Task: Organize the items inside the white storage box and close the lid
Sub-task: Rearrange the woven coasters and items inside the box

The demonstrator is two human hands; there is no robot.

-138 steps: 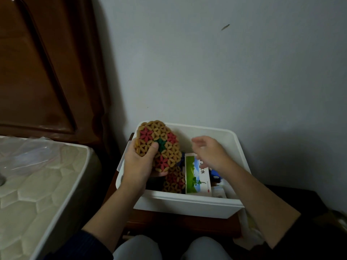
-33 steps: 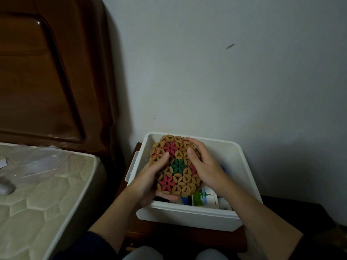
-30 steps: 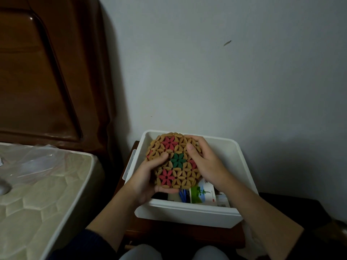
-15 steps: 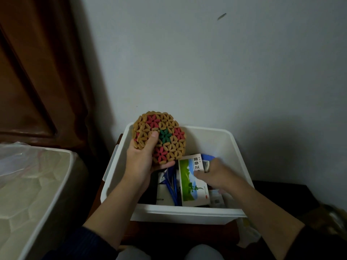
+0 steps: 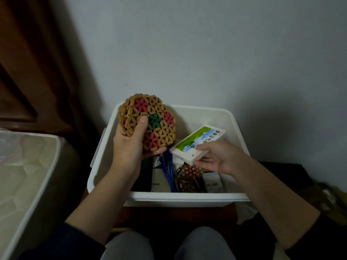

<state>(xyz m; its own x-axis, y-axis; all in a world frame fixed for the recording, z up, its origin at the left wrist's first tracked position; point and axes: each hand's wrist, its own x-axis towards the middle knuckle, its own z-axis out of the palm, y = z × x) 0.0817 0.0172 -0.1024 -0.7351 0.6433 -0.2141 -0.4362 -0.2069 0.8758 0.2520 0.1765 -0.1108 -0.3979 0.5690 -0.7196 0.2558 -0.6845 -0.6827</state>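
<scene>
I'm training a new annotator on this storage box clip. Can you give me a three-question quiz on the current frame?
1. True or false: the lid is on the white storage box.
2. Which hand holds the round beaded mat?
3. The right hand holds: A) blue cord B) green-and-white carton C) nothing.

Key: 1 false, the box is open. 2 the left hand. 3 B.
</scene>
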